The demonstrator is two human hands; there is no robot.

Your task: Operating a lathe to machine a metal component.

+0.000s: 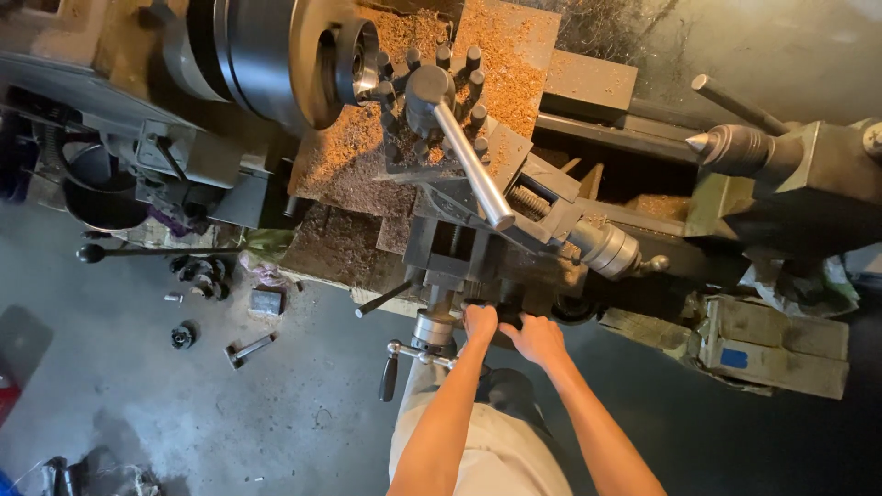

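Both hands down at the front edge of the lathe (367, 197), side by side. Left hand (479, 323) curled around a dark handwheel (503, 321) on the lathe's front, fingers wrapped over its rim. Right hand (537, 340) laid on the same wheel just beside, fingers bent over it; how firm the grip is, cannot tell from above.

Just left of the hands, a shiny crank with a black handle (390, 377) sticking out toward the floor, untouched. Above the hands, on the middle of the machine, the tool post (432, 101) ringed with bolts, a long bright lever (473, 165) angled back from it. Reddish-brown shavings (501, 64) heaped over the slide and bed near the chuck (276, 50) at the far left end. Pointed centre (726, 144) at the right end, well apart from the chuck.

Looks like positioning the slide by hand. Calls next for a slow, even turn of the wheel, eyes on the tool near the chuck.

Loose sockets and a wrench (246, 349) lying on the floor, left of the machine.
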